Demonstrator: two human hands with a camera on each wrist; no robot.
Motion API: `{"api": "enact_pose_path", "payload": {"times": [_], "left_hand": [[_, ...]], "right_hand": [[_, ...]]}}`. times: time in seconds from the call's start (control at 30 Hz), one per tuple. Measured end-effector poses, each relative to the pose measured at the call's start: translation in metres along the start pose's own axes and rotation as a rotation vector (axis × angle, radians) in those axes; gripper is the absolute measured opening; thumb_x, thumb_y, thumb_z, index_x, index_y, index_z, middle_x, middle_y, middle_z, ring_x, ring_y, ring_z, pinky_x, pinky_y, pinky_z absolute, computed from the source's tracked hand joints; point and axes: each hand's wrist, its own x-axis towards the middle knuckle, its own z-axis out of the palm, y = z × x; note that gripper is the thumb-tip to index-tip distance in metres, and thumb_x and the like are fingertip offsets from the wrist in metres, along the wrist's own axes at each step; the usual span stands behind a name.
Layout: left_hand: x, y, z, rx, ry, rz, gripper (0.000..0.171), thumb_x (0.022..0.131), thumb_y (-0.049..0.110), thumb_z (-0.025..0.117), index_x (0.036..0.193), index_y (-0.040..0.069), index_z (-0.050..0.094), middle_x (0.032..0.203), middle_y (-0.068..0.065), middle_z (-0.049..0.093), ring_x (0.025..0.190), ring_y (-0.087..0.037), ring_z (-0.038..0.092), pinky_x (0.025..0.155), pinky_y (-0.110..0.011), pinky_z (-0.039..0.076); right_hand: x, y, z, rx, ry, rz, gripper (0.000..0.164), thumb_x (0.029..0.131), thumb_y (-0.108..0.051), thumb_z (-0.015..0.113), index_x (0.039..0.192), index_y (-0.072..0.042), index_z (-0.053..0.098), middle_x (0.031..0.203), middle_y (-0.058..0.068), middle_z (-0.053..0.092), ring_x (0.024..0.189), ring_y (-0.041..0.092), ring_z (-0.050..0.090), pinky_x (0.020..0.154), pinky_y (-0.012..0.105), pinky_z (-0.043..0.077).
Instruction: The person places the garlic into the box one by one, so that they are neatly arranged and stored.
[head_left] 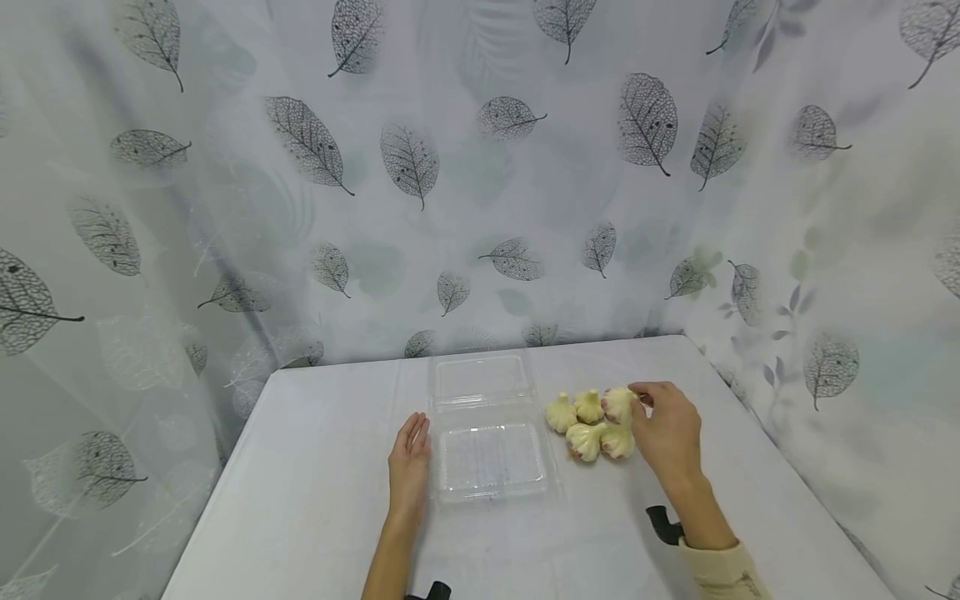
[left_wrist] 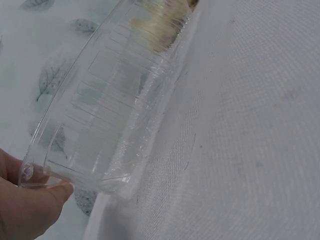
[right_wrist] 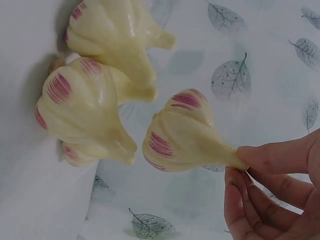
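Note:
A clear plastic clamshell box (head_left: 491, 460) lies unfolded on the table, its lid (head_left: 482, 379) toward the back. My left hand (head_left: 409, 471) is at the box's left side. In the left wrist view its thumb and fingers (left_wrist: 37, 205) pinch the box rim at a corner. To the right of the box is a group of pale yellow garlic bulbs with purple streaks (right_wrist: 80, 102). By its stem, my right hand (head_left: 670, 433) pinches one garlic bulb (right_wrist: 180, 132) between thumb and fingertips. That bulb is apart from the others in the right wrist view.
A white cloth covers the table (head_left: 315, 450). Leaf-printed curtains (head_left: 480, 183) hang behind it and along both sides. Black wrist straps or mounts (head_left: 663, 525) show on both forearms.

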Motion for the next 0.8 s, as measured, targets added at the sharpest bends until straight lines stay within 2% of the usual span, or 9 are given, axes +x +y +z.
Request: {"api": "enact_pose_path", "payload": {"times": [0.43,0.8], "left_hand": [[0.002,-0.002,0.002,-0.001,0.021,0.001,0.053,0.108,-0.002,0.046,0.160,0.002,0.034,0.165,-0.017,0.037,0.154,-0.028,0.035,0.125,-0.037,0.031],[0.003,-0.004,0.000,-0.003,0.008,0.010,0.054,0.108,-0.001,0.046,0.160,0.001,0.033,0.165,-0.017,0.037,0.154,-0.029,0.034,0.125,-0.038,0.030]], "right_hand": [[0.002,-0.008,0.008,0.018,-0.005,-0.028,0.020,0.086,0.007,0.073,0.105,0.003,0.077,0.097,0.019,0.072,0.086,0.037,0.071,0.074,0.055,0.055],[0.003,-0.016,0.015,0.037,-0.011,-0.041,0.021,0.085,0.009,0.073,0.104,0.003,0.077,0.096,0.017,0.073,0.086,0.036,0.071,0.073,0.054,0.057]]}}
